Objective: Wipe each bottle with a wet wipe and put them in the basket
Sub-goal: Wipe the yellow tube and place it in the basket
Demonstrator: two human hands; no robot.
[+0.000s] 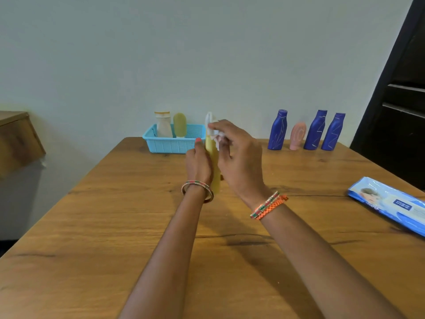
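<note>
My left hand point(198, 162) grips a tall yellow bottle point(213, 166) with a white cap, held upright over the middle of the table. My right hand point(239, 155) presses a white wet wipe point(218, 137) against the bottle's neck. A light blue basket point(171, 143) stands at the table's far edge with a white bottle point(163, 125) and a green bottle point(180, 125) upright in it. To the right by the wall stand three blue bottles point(278, 130) point(315, 130) point(333, 132) and a pink bottle point(298, 135).
A blue pack of wet wipes point(388, 203) lies at the table's right edge. The wooden table point(115, 226) has a wall behind it. A wooden cabinet point(16, 139) is at the left and a dark door point(404, 100) at the right.
</note>
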